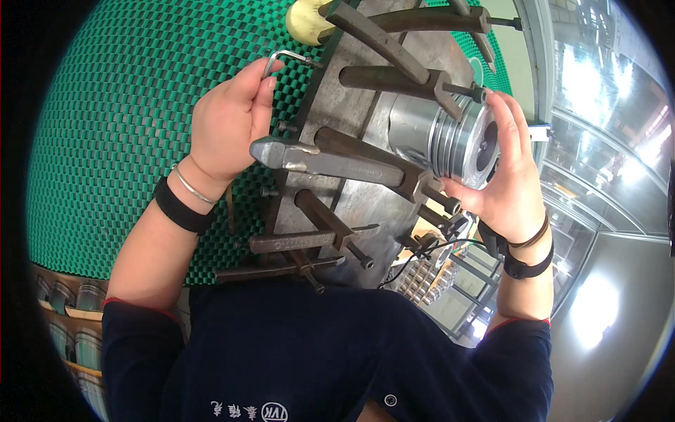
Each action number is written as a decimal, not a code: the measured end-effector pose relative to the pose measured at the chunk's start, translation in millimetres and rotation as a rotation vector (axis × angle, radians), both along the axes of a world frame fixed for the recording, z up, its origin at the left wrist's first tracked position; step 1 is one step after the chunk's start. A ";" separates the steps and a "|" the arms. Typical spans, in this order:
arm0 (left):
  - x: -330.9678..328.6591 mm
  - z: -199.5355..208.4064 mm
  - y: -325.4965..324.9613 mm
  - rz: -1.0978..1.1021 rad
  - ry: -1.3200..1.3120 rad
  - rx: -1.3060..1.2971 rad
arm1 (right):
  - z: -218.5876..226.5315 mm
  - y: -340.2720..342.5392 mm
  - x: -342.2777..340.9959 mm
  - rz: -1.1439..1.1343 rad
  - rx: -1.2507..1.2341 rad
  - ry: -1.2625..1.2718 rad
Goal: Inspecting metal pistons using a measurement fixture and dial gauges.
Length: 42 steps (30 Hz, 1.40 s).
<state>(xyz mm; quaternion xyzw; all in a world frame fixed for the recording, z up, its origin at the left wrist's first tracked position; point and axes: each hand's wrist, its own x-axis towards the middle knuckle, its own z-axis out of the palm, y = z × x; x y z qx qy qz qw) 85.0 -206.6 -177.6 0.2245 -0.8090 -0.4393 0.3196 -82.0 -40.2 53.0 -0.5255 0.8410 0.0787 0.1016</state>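
My left hand pinches a bent silver hex key between thumb and fingers. The key's short end reaches a small screw on the left edge of a dark steel fixture plate. A shiny metal piston with grooves around its crown end lies on its side against the fixture. Around that crown end, my right hand is curved, its thumb below and its fingers above. Over the piston run heavy steel clamp arms with bolts sticking out near my right hand.
A green woven mat spreads out on the left. Beside the fixture's top sits a pale yellow rounded object. Racks of cylindrical parts stand at lower left, more metal parts at lower right. A black cable loops below the fixture.
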 end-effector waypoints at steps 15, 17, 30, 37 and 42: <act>13.4 -8.9 -17.6 -0.082 -0.090 0.118 | 34.9 54.2 33.6 -0.078 -0.218 -0.021; 32.4 7.5 -42.0 0.046 -0.006 -0.324 | 57.5 94.8 53.4 -0.148 -0.323 -0.094; 61.1 303.4 111.4 -0.275 0.278 0.195 | 108.6 240.6 75.9 0.078 -0.863 -0.353; 67.1 324.5 208.4 -0.424 0.107 0.249 | 96.3 252.8 40.3 0.170 -1.778 -0.581; 71.7 331.0 237.9 -0.400 0.092 0.279 | 73.9 228.5 14.4 0.011 -1.649 -1.136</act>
